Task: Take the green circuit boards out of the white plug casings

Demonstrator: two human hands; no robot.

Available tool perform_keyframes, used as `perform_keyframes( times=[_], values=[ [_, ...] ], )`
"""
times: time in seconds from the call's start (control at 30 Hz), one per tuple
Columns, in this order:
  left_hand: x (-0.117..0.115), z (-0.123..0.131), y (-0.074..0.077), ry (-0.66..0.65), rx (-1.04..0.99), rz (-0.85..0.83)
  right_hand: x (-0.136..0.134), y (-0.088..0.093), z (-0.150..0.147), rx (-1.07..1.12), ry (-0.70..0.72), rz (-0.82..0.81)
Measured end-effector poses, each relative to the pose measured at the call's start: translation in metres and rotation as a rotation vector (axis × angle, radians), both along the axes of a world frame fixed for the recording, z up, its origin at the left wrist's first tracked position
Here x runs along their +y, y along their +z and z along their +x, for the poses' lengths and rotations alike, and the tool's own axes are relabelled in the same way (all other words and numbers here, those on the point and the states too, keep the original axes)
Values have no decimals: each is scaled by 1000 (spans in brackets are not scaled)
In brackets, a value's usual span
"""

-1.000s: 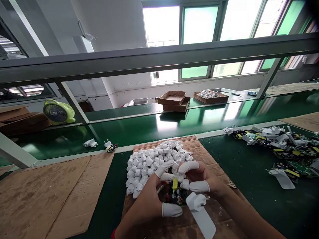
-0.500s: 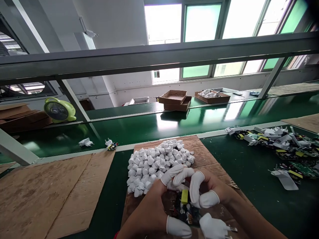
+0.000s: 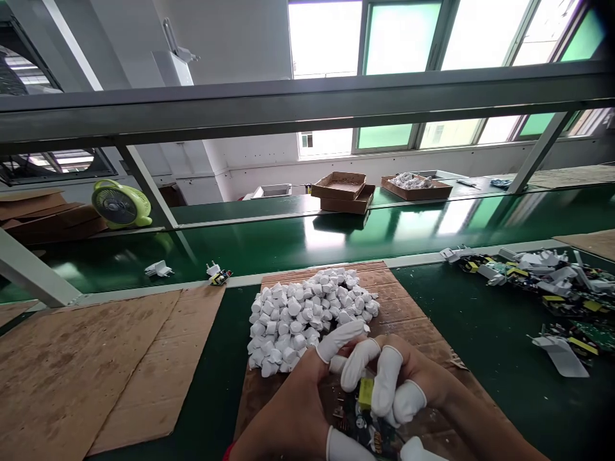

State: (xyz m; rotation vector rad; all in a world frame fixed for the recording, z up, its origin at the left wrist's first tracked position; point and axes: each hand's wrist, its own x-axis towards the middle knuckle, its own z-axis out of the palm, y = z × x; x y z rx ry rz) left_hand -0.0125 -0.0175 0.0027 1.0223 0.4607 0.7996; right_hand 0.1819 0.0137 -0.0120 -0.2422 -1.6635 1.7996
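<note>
A small circuit board (image 3: 359, 422) with a yellow transformer (image 3: 366, 393) is held low in front of me, over a brown cardboard sheet (image 3: 408, 301). My left hand (image 3: 307, 400) grips it from the left, index finger at the far side and thumb near the bottom. My right hand (image 3: 413, 378) has its fingers curled closed against the board's far right side; its fingertips partly cover the board. White finger cots cover several fingers of both hands. Beside the board a white plug housing (image 3: 417, 451) shows at the bottom edge. Beyond my hands lies a heap of small white caps (image 3: 298, 320).
Circuit boards with white plug parts (image 3: 557, 275) are heaped on the right. Two loose plug pieces, one a white plug (image 3: 159, 269), lie far left. A cardboard sheet (image 3: 134, 358) covers the left side. Behind run a green conveyor (image 3: 269, 246) and a metal bar (image 3: 307, 105).
The board and the plug housing sit slightly lower and further right in view, the plug now mostly cut off. My right fingers have shifted slightly over the board's far end. The view has shifted slightly.
</note>
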Motion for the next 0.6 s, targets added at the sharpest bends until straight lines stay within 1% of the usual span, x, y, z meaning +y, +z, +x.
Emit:
perform_keyframes(
  times=[0.1, 0.17, 0.3, 0.4, 0.5, 0.6],
  values=[
    [1, 1, -1, 13, -37, -20, -1, 1, -2, 10, -68, 58],
    [1, 3, 1, 9, -55, -37, -2, 3, -3, 19, -83, 99],
    [1, 4, 4, 5, -63, -14, -3, 8, -5, 32, -68, 94],
    [3, 1, -2, 0, -55, -9, -3, 10, -7, 81, -84, 106],
    [4, -1, -8, 21, -41, 5, 0, 8, -10, 140, -45, 133],
    [4, 1, -7, 39, -44, -2, 1, 4, -14, 186, -46, 142]
  ],
)
